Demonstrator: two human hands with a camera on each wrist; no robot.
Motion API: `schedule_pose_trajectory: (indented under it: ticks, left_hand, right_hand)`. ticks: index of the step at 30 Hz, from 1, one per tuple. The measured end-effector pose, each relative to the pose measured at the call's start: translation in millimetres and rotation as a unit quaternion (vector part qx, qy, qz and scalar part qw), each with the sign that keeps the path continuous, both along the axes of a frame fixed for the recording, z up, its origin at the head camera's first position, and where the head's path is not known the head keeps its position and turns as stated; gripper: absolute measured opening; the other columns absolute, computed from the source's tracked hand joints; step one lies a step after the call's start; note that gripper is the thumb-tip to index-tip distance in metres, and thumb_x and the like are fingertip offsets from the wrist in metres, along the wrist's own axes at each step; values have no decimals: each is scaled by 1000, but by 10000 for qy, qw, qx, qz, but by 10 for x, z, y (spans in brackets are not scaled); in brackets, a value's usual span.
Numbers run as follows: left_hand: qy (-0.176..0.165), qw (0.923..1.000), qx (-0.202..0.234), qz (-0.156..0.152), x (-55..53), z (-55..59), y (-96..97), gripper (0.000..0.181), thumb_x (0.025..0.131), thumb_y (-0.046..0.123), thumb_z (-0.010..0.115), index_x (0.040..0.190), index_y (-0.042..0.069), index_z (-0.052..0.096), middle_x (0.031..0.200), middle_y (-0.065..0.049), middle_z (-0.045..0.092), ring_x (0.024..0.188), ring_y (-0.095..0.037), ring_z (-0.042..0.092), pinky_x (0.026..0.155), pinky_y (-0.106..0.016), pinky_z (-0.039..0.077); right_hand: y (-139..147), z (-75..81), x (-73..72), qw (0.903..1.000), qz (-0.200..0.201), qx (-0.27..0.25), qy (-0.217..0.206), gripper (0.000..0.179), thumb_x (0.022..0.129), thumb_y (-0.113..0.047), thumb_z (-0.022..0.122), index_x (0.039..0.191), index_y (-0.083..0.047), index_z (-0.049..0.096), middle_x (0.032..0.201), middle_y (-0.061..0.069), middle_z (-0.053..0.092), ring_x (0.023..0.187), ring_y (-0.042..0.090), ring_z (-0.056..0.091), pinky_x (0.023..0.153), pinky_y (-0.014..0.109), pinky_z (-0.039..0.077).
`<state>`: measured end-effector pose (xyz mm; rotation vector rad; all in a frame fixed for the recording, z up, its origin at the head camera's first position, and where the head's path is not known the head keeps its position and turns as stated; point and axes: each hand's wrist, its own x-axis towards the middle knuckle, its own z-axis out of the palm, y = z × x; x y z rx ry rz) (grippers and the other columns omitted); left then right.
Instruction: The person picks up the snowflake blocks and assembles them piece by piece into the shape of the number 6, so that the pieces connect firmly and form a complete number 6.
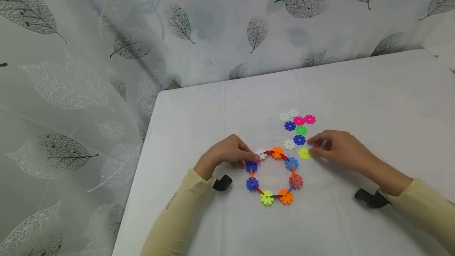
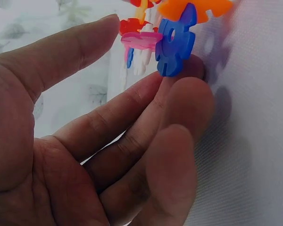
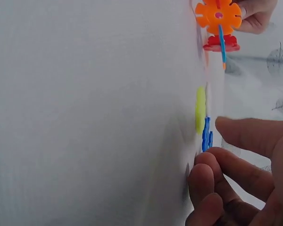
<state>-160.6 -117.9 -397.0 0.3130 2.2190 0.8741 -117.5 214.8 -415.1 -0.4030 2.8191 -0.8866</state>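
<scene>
A ring of interlocked plastic snowflake discs lies on the white table, its flat orange disc [image 1: 277, 153] at the top. My left hand [image 1: 229, 151] is at the ring's upper left, beside a blue disc [image 1: 251, 166] and a white disc [image 1: 261, 153]. In the left wrist view its fingers rest behind the blue disc [image 2: 177, 47], while the thumb stays apart near a pink disc [image 2: 141, 41]. My right hand [image 1: 337, 145] hovers beside the loose discs, thumb and fingers parted, nearest a yellow disc [image 1: 304, 153] and a blue disc [image 1: 299, 140].
More loose discs lie behind, among them a green disc [image 1: 301, 130], a pink disc [image 1: 310, 119] and a white disc [image 1: 289, 144]. A leaf-patterned curtain [image 1: 213, 23] hangs along the back and left of the table [image 1: 192, 110].
</scene>
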Motion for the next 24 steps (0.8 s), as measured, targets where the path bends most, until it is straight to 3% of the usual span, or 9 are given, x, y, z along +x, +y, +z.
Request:
schedule_pose_trajectory:
  ticks: [8,13,21,24]
  left_hand:
    - [-130,9996,266,30,29,-17,19,15,85,32,83,91,18,82,71,-2,69,59,-14,56,54,-26,46]
    - [-146,9992,376,69,46,-40,28,14,86,30,83,91,17,81,72,0,67,59,-14,56,54,-26,45]
    - [49,9963,798,319,46,-85,27,14,86,30,82,96,19,81,75,2,69,60,-13,53,53,-25,41]
    - [150,9954,886,333,38,-99,25,15,86,32,82,97,21,80,81,4,72,67,-14,56,58,-25,45]
  right_hand:
    - [-47,-42,-11,9998,163,77,-76,41,77,-27,89,112,-9,76,88,-4,63,75,16,55,60,29,47]
    - [-66,-33,-17,9998,202,74,-35,35,77,-24,89,106,-11,77,87,-5,63,75,16,55,61,30,47]
    - [-93,-20,-56,9988,296,51,-381,29,78,-23,88,101,-12,75,87,-5,64,81,18,57,65,32,50]
    - [-98,-11,-71,9982,315,16,-508,29,78,-22,89,101,-11,73,88,-4,64,82,19,58,67,32,51]
